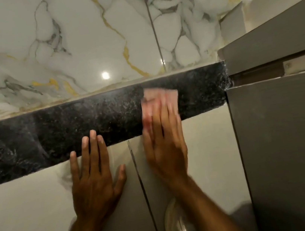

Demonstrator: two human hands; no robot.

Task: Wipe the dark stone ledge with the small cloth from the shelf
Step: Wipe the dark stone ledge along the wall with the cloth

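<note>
A dark speckled stone ledge (71,131) runs across the view from lower left to right, below a marble wall. A small pink cloth (157,99) lies flat on the ledge's right part. My right hand (165,145) presses on the cloth with fingers spread; it is blurred by motion. My left hand (95,175) rests flat on the pale tile front under the ledge, fingers apart, its fingertips reaching onto the ledge's front edge. It holds nothing.
A grey cabinet (285,135) stands against the ledge's right end, with a metal hinge plate (302,64) above its door. White marble with gold veins (87,46) rises behind the ledge. A dark grout line (142,186) runs down the tile front between my hands.
</note>
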